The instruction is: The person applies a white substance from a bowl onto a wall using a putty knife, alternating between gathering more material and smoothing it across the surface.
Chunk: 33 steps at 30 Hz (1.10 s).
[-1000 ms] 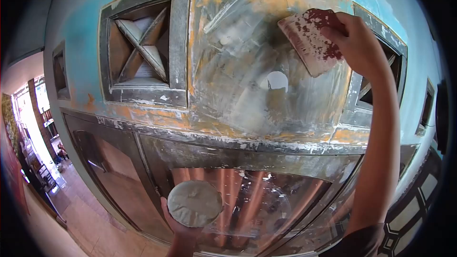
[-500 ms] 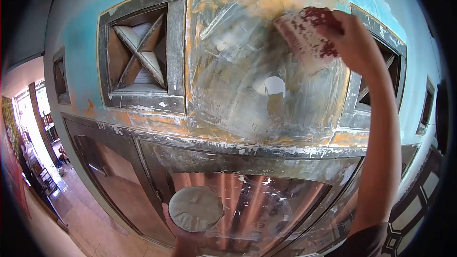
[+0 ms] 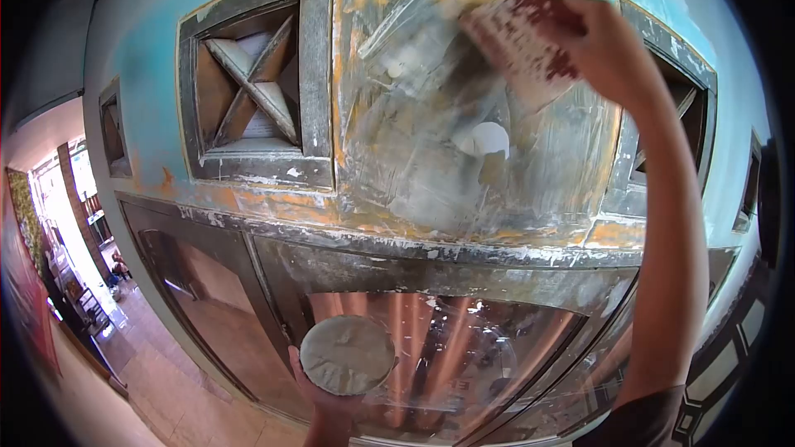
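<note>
My right hand is raised at the upper right, its fingers closed on a flat reddish-brown scraper stained with pale material. The scraper is tilted, its far edge at the upper part of a grey, patchy wall panel. Low in the view, my left hand holds from beneath a round container with a smooth grey-beige paste on top. A round white spot shows on the panel below the scraper.
A wooden vent frame with crossed slats is left of the panel, another at the right. A worn ledge runs above glazed doors with reddish curtains. A bright doorway and tiled floor lie at the left.
My right hand and the scraper have moved slightly up and left. The wall and the container in my left hand appear a little further right, as the view has shifted.
</note>
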{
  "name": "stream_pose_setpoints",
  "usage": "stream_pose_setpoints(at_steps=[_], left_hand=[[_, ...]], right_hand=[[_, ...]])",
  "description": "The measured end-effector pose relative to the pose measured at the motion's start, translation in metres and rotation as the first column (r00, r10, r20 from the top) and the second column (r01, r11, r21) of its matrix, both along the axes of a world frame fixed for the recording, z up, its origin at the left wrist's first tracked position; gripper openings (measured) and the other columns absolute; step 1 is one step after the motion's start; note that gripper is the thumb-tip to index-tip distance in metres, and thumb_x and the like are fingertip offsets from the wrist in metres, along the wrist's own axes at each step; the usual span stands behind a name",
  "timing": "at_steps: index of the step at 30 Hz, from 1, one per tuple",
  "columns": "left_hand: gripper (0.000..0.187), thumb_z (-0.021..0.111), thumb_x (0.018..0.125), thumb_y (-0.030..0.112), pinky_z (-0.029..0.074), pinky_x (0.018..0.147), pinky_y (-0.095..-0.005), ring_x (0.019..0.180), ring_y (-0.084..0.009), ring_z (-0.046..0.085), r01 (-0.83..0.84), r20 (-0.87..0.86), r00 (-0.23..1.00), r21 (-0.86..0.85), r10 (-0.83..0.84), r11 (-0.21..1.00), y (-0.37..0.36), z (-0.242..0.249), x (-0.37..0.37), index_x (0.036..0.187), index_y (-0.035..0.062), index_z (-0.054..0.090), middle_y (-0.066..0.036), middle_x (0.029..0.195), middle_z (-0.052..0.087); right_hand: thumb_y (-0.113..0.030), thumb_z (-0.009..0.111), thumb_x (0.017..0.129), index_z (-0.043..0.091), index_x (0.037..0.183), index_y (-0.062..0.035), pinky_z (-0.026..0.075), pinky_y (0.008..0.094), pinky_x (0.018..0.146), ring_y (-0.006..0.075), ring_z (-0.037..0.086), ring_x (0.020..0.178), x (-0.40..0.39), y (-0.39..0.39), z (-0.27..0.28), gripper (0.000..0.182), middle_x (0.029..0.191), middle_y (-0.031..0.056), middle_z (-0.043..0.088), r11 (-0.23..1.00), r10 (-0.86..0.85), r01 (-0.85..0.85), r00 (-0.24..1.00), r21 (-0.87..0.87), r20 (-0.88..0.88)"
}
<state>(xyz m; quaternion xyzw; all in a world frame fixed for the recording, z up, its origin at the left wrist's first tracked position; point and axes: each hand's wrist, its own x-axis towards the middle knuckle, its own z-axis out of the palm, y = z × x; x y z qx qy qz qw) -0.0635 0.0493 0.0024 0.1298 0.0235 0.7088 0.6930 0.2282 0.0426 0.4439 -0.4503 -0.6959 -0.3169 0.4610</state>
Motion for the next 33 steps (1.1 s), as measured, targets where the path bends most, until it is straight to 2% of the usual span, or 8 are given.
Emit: stream_pose_setpoints(at_steps=[4, 8, 13, 15, 16, 19, 26, 33], left_hand=[[0.078, 0.038, 0.096, 0.072, 0.046, 0.103, -0.0591, 0.123, -0.0393, 0.057, 0.007, -0.018, 1.000, 0.017, -0.007, 1.000, -0.005, 0.009, 0.005, 0.137, 0.0073, 0.058, -0.016, 0.138, 0.060], [0.077, 0.036, 0.098, 0.070, 0.047, 0.103, -0.0589, 0.123, -0.0390, 0.058, 0.044, 0.057, 0.997, 0.059, -0.048, 0.997, -0.005, 0.003, 0.009, 0.137, 0.0070, 0.058, -0.016, 0.138, 0.060], [0.078, 0.036, 0.098, 0.070, 0.047, 0.103, -0.0588, 0.124, -0.0389, 0.057, 0.040, 0.032, 0.999, 0.042, -0.041, 0.998, -0.011, 0.003, 0.005, 0.138, 0.0066, 0.057, -0.016, 0.139, 0.060], [0.078, 0.036, 0.098, 0.070, 0.047, 0.104, -0.0588, 0.124, -0.0389, 0.057, 0.020, 0.022, 1.000, 0.029, -0.020, 0.999, -0.011, -0.004, 0.000, 0.138, 0.0065, 0.057, -0.016, 0.138, 0.060], [0.078, 0.036, 0.098, 0.070, 0.046, 0.104, -0.0586, 0.124, -0.0388, 0.057, -0.005, 0.004, 1.000, 0.040, 0.005, 0.999, -0.011, -0.008, -0.003, 0.138, 0.0065, 0.057, -0.016, 0.138, 0.060], [0.078, 0.037, 0.098, 0.070, 0.046, 0.105, -0.0579, 0.124, -0.0387, 0.057, -0.017, -0.016, 1.000, 0.033, 0.017, 0.999, -0.013, -0.010, -0.003, 0.138, 0.0064, 0.057, -0.016, 0.138, 0.060], [0.077, 0.037, 0.099, 0.069, 0.046, 0.104, -0.0556, 0.123, -0.0379, 0.058, 0.041, 0.012, 0.999, 0.009, -0.041, 0.999, -0.012, -0.007, 0.010, 0.137, 0.0052, 0.057, -0.017, 0.138, 0.060], [0.076, 0.036, 0.099, 0.069, 0.046, 0.105, -0.0556, 0.123, -0.0381, 0.058, 0.069, -0.023, 0.997, 0.001, -0.069, 0.998, -0.020, 0.001, 0.021, 0.137, 0.0060, 0.057, -0.017, 0.138, 0.060]], right_hand=[[-0.022, 0.070, 0.095, 0.070, 0.111, 0.0014, 0.058, 0.0344, 0.070, 0.0151, 0.073, 0.077, -0.023, -0.008, -0.024, 0.028, 0.088, 0.0122, 0.074, 0.961, 0.115, -0.114, 0.993, -0.251, -0.009], [-0.011, 0.054, 0.093, 0.066, 0.103, 0.0096, 0.056, 0.0507, 0.089, 0.0420, 0.069, 0.102, -0.080, 0.026, -0.098, 0.026, 0.107, 0.0319, 0.068, 0.881, 0.101, 0.051, 0.951, -0.471, 0.291], [-0.008, 0.059, 0.091, 0.070, 0.097, 0.0030, 0.058, 0.0493, 0.077, 0.0417, 0.072, 0.087, -0.037, 0.025, -0.046, 0.017, 0.090, 0.0255, 0.072, 0.991, -0.061, 0.089, 0.964, -0.100, 0.260], [-0.018, 0.068, 0.095, 0.068, 0.113, 0.0026, 0.056, 0.0410, 0.075, 0.0255, 0.073, 0.076, -0.005, -0.002, -0.003, 0.028, 0.089, 0.0165, 0.074, 0.958, 0.059, -0.073, 0.997, -0.278, -0.056], [-0.016, 0.068, 0.096, 0.068, 0.114, 0.0041, 0.057, 0.0372, 0.071, 0.0169, 0.072, 0.077, 0.003, -0.013, 0.004, 0.027, 0.092, 0.0149, 0.075, 0.986, -0.149, 0.152, 0.987, -0.065, 0.054], [-0.017, 0.069, 0.096, 0.069, 0.108, 0.0038, 0.057, 0.0368, 0.070, 0.0166, 0.072, 0.077, -0.003, -0.030, -0.017, 0.024, 0.089, 0.0151, 0.075, 0.975, -0.068, 0.066, 0.998, -0.210, 0.001], [-0.017, 0.061, 0.095, 0.068, 0.099, 0.0005, 0.054, 0.0517, 0.082, 0.0440, 0.069, 0.086, -0.018, 0.021, -0.115, 0.019, 0.087, 0.0250, 0.071, 0.956, -0.008, 0.081, 0.967, -0.281, 0.254], [-0.021, 0.072, 0.092, 0.070, 0.108, 0.0020, 0.053, 0.0375, 0.065, 0.0192, 0.070, 0.066, 0.046, -0.036, -0.023, 0.029, 0.081, 0.0126, 0.073, 0.991, -0.114, 0.112, 0.993, -0.076, -0.021]])
